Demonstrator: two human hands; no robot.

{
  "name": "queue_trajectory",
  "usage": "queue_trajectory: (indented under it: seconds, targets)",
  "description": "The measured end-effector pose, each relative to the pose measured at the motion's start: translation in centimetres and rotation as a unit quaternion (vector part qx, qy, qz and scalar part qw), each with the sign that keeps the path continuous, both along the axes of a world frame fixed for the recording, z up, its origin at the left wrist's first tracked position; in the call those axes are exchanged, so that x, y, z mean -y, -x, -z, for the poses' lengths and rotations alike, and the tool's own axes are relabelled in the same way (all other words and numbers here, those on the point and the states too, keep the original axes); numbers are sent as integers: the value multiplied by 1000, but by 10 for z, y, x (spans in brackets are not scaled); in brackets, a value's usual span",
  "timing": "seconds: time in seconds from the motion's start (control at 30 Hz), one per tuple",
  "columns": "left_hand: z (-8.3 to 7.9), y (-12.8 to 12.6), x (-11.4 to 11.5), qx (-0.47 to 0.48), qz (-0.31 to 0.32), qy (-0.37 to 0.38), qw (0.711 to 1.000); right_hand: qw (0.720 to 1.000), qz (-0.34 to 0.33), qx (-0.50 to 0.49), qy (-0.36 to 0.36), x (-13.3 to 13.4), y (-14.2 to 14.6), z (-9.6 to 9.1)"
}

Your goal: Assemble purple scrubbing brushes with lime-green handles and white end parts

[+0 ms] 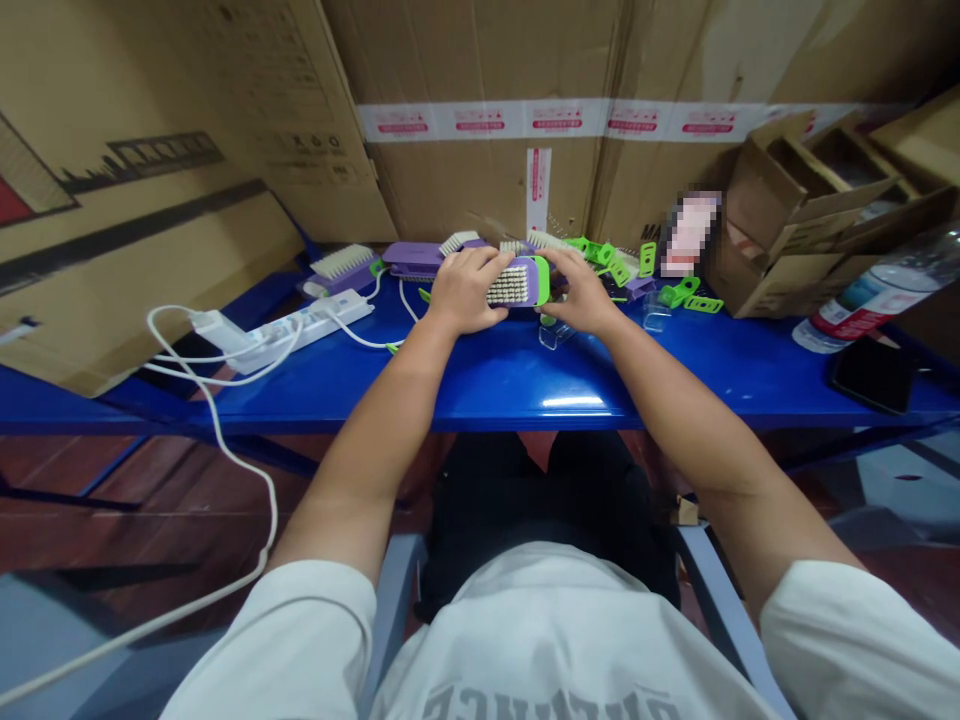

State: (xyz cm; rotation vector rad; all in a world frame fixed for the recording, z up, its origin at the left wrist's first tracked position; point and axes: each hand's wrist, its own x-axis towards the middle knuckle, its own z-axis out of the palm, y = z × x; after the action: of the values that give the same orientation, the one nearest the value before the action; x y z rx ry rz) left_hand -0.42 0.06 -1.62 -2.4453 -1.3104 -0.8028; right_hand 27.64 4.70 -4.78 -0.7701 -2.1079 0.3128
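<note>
A purple brush (514,286) with pale bristles facing up and a green end piece (541,281) is held over the blue table. My left hand (469,288) is wrapped round its left part, fingers on the far side and thumb along the near edge. At the other end, the fingers and thumb of my right hand (581,290) close round the green piece. A clear plastic piece (553,333) lies just below the right hand. Behind both hands are more purple brushes (414,258), partly hidden by them.
Several green plastic parts (681,292) lie right of my hands. A white power strip (300,330) with cables sits at left. Cardboard boxes (480,60) wall the back; smaller cartons (787,215), a phone (691,232), a water bottle (862,305) and a black flat object (872,375) stand or lie at right.
</note>
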Motion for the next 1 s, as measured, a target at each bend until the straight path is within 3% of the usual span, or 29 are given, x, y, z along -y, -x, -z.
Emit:
queue_trajectory:
  seconds: [1.0]
  targets:
    - [0, -1, 0, -8, -4, 0, 1000, 1000, 1, -1, -18, 0, -1, 1]
